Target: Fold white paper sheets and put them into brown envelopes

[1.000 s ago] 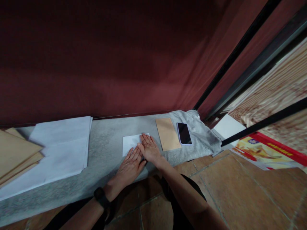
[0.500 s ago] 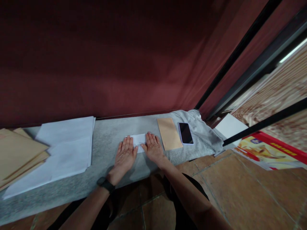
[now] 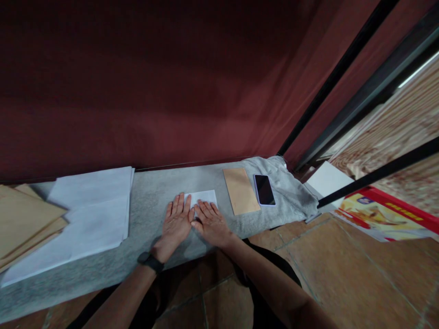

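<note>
A small folded sheet of white paper [image 3: 206,195] lies on the grey cloth-covered bench, partly hidden beneath my hands. My left hand [image 3: 177,219] rests flat over its left end with the fingers stretched out. Pressed flat on its lower part is my right hand [image 3: 212,224], fingers extended, the thumb close to my left thumb. Just right of the paper sits a brown envelope [image 3: 242,192], and beyond that a phone [image 3: 265,189] with a dark screen. Neither hand touches those two.
Large white sheets [image 3: 92,205] are stacked on the bench's left, with several brown envelopes [image 3: 27,219] over them. A red wall [image 3: 154,91] rises behind the grey bench cover [image 3: 151,187]. Black poles [image 3: 343,68] and a red-and-yellow box [image 3: 380,214] stand right.
My right hand has slid left and slightly down the paper, close to my left hand, uncovering the paper's right end. My left hand has stayed nearly in place.
</note>
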`<state>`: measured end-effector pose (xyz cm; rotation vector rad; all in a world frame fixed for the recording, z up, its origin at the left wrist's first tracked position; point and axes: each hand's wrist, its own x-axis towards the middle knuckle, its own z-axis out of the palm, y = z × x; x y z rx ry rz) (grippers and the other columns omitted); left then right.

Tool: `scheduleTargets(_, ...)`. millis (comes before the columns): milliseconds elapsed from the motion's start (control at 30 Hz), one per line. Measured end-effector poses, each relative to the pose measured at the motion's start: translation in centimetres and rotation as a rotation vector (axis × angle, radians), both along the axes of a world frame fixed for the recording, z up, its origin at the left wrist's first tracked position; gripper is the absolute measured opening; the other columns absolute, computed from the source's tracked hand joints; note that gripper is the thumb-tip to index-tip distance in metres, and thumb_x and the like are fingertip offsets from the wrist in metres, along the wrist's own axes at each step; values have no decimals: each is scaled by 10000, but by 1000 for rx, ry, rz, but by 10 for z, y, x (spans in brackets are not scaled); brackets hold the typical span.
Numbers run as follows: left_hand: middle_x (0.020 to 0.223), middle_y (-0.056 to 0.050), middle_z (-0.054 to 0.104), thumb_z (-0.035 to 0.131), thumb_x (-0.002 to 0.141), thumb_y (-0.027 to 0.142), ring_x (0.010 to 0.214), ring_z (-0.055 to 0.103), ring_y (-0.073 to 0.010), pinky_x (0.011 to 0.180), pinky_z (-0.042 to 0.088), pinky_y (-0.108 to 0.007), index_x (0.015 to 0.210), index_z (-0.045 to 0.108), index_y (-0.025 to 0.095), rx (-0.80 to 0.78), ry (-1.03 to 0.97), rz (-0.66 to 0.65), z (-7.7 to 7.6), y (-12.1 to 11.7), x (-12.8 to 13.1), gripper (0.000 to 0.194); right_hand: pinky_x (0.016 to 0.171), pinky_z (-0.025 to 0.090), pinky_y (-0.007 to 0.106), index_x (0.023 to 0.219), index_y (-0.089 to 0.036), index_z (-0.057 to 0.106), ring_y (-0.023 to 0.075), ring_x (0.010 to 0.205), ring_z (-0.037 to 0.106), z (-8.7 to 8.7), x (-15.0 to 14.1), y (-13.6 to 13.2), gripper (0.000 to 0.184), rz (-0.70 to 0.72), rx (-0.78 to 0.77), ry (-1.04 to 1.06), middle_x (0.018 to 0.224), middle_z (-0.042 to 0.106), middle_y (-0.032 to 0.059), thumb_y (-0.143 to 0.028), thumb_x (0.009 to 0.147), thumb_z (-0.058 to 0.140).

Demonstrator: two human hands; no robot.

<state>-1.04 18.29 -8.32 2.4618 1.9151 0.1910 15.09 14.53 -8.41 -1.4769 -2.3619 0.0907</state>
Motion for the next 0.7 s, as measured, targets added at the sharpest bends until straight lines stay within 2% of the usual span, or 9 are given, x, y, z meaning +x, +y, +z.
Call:
scheduleTargets(233,1669,-155,268,246,1026,342,1548,247,-297,1242,244,-526,1573,346,147,-4,-29,27,-1,5,-3,590,1244,263,451,1536,-199,450,254,1495,361,0,15,-13,588,86,37,-26,1623,378,120,-532,1052,445)
scheduleTargets(367,1667,-152,273,248,1030,399,1547,248,-314,1234,247,-544,1576,343,153,7,-20,33,0,6,-4,606,1232,282,455,1520,-224,475,256,1480,386,1,20,-17,565,116,24,-34,1621,385,118,-535,1047,459)
scheduleTargets(700,1679,-157,245,376,958,643,1559,203,-340,1244,196,-542,1591,306,153,-10,31,-45,2,7,-20,803,1247,271,436,1535,-124,431,245,1489,369,-6,35,-23,628,90,67,-7,1608,401,136,-525,1052,451)
